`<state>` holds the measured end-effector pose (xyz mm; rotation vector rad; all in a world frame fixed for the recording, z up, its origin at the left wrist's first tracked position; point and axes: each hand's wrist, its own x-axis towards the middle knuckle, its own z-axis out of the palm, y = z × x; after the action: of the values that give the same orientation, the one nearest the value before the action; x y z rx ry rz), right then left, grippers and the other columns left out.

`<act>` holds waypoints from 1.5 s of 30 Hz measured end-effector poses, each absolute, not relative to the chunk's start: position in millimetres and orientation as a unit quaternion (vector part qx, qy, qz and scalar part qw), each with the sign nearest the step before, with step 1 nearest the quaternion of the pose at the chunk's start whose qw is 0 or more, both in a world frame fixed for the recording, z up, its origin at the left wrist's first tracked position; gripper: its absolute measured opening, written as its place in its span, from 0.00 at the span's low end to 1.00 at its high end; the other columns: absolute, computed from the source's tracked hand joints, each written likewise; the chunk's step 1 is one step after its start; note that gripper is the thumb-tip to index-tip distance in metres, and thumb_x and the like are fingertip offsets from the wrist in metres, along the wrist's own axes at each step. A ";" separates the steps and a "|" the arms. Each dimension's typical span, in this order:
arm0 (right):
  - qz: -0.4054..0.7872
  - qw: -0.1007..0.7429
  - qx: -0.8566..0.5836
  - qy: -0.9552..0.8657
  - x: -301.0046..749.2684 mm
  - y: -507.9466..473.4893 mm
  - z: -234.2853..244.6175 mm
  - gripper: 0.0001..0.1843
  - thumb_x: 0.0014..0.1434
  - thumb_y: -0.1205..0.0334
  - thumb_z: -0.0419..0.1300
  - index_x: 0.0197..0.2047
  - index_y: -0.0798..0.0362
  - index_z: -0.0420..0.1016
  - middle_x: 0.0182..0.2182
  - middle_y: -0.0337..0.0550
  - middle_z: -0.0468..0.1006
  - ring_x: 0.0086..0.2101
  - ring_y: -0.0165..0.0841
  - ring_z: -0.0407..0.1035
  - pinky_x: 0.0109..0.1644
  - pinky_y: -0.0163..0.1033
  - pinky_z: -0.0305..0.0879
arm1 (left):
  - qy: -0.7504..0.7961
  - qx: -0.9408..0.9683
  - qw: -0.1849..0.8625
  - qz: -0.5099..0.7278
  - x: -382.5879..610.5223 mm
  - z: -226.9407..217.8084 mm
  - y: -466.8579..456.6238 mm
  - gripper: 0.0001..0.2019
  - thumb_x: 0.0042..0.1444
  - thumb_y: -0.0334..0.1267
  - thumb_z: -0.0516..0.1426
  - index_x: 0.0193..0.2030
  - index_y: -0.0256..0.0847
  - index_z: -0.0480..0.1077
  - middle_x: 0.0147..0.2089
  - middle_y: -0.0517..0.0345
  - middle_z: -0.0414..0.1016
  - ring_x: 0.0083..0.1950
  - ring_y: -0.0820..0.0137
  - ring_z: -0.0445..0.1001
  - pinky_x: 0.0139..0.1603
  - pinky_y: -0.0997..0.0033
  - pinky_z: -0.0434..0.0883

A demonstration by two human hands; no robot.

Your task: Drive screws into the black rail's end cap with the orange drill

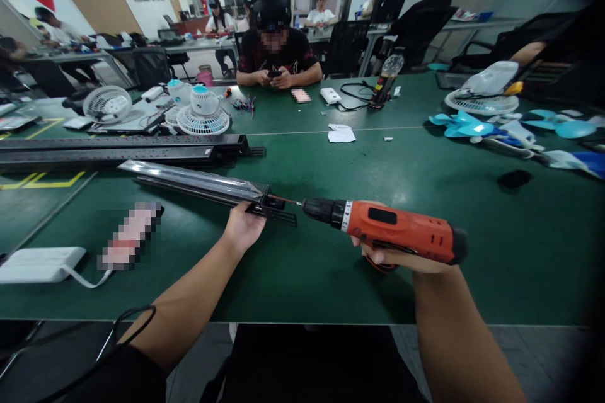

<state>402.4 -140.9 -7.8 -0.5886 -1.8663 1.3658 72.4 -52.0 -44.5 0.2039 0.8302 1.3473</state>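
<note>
Right fingers (378, 256) curl round the drill (406, 228) (left ones (242, 207), the rail (203, 182)).

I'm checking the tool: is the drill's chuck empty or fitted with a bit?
Fitted: a thin bit sticks out of the chuck toward the black rail.

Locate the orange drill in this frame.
In the head view, the orange drill is right of centre in the right hand, pointing left toward the black rail in the left hand.

You are wearing a short black left sleeve (120, 378) and black clothing (312, 365) below, a thin black cable (147, 308) looping past the sleeve.
</note>
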 end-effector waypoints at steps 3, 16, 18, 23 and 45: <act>0.536 0.363 -0.236 -0.725 402.8 -141.6 -7.7 0.12 0.74 0.56 0.66 0.55 0.52 0.76 0.31 0.35 0.73 0.23 0.26 0.70 0.25 0.32 0.75 | 0.375 0.081 0.697 0.606 73.3 -41.8 -52.7 0.12 0.60 0.24 0.53 0.43 0.36 0.78 0.34 0.51 0.85 0.40 0.63 0.86 0.48 0.67 0.81; 0.536 0.351 -0.268 -0.719 404.7 -142.0 -6.3 0.13 0.72 0.53 0.68 0.53 0.51 0.75 0.38 0.42 0.78 0.24 0.25 0.71 0.26 0.32 0.75 | 0.377 0.091 0.697 0.603 72.9 -40.5 -53.8 0.11 0.60 0.24 0.53 0.40 0.35 0.77 0.33 0.51 0.84 0.40 0.63 0.85 0.48 0.66 0.81; 0.541 0.355 -0.271 -0.712 404.3 -142.3 -6.3 0.13 0.72 0.54 0.68 0.53 0.51 0.75 0.38 0.42 0.78 0.24 0.25 0.71 0.26 0.32 0.75 | 0.377 0.095 0.696 0.603 72.3 -43.0 -53.0 0.11 0.59 0.24 0.54 0.40 0.35 0.77 0.33 0.51 0.84 0.41 0.63 0.85 0.49 0.66 0.81; 0.550 0.352 -0.264 -0.710 404.5 -143.0 -7.6 0.13 0.72 0.54 0.67 0.54 0.51 0.74 0.38 0.42 0.78 0.25 0.26 0.71 0.26 0.32 0.75 | 0.369 0.098 0.696 0.608 71.6 -46.9 -51.8 0.11 0.59 0.24 0.55 0.41 0.36 0.78 0.33 0.52 0.83 0.42 0.63 0.85 0.50 0.65 0.81; 0.553 0.332 -0.254 -0.721 406.5 -141.1 -9.3 0.16 0.73 0.52 0.66 0.57 0.54 0.75 0.30 0.35 0.74 0.22 0.25 0.67 0.24 0.32 0.69 | 0.376 0.113 0.699 0.598 70.8 -44.9 -52.1 0.12 0.63 0.26 0.54 0.46 0.35 0.79 0.37 0.49 0.85 0.42 0.63 0.85 0.52 0.65 0.81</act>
<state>406.5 -141.1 -9.3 -0.6629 -1.8844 1.4442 70.8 -52.1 -44.9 0.2523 0.8381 1.3323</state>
